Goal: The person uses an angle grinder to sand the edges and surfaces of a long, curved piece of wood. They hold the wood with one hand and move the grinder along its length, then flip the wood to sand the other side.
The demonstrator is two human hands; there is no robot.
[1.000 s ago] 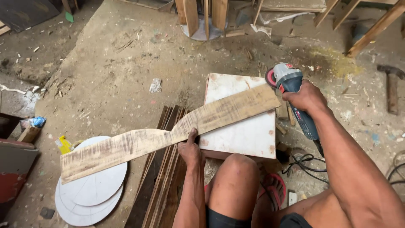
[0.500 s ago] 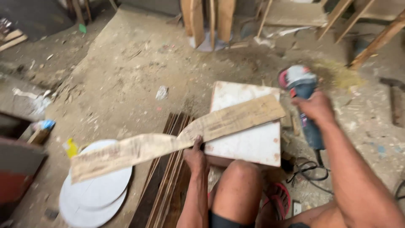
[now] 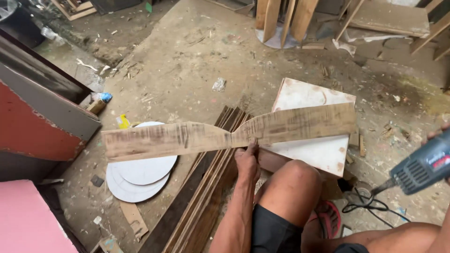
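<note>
The dusty workshop floor (image 3: 187, 61) was strewn with offcuts and sawdust. In the head view, the left hand (image 3: 247, 161) pinched the shaped wooden board (image 3: 225, 133) at its narrow waist, fingers clamped on its near edge, likely to steady it across the white square panel (image 3: 323, 152) that propped its three o'clock end. At four o'clock, the right hand (image 3: 438, 133) was mostly out of frame, carrying the angle grinder (image 3: 419, 169); its fingers' grip couldn't be made out. White round discs (image 3: 138, 175) lay under the board's nine o'clock end.
</note>
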